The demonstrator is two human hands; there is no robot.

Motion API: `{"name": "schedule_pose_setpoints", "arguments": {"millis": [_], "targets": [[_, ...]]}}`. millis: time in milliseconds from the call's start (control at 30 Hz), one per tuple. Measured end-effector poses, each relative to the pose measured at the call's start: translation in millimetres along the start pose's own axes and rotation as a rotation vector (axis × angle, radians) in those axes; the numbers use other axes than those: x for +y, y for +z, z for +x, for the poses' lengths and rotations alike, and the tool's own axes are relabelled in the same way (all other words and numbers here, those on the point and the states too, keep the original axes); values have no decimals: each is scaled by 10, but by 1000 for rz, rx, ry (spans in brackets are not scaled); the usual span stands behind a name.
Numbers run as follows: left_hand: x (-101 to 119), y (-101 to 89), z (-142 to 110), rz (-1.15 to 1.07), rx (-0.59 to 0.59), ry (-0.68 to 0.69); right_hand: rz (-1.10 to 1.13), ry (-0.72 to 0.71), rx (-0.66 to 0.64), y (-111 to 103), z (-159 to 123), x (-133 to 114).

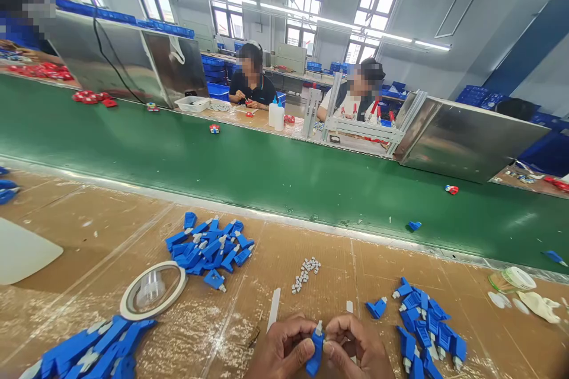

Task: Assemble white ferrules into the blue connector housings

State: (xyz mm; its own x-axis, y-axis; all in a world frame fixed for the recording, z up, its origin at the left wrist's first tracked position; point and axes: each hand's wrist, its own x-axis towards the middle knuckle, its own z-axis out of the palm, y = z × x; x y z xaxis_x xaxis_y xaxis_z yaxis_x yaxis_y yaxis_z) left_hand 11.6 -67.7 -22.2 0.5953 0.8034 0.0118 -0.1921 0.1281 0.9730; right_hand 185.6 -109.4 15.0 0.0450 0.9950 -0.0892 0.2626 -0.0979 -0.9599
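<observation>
At the bottom middle, my left hand is closed around a blue plastic part with a grey tip pointing up. From the other side, my right hand has thumb and fingers pinched together against the part's right edge. Something small and pale shows at those fingertips, too small to make out. Just beyond my hands lie small grey plastic pieces, loosely scattered. One similar blue part rests right of my right hand, beside a pile of blue parts.
More blue parts are heaped left of centre, with others at the lower left. A tape roll lies between them. A green conveyor belt runs beyond my cardboard-covered table. Across it sit two co-workers. A clear jar stands right.
</observation>
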Motion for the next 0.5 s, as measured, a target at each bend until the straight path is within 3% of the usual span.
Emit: {"name": "schedule_pose_setpoints", "arguments": {"millis": [300, 500], "targets": [[-5, 8, 3, -14, 45, 23, -14, -106, 11, 5, 26, -24], [115, 36, 41, -163, -2, -6, 52, -62, -25, -18, 39, 9]]}}
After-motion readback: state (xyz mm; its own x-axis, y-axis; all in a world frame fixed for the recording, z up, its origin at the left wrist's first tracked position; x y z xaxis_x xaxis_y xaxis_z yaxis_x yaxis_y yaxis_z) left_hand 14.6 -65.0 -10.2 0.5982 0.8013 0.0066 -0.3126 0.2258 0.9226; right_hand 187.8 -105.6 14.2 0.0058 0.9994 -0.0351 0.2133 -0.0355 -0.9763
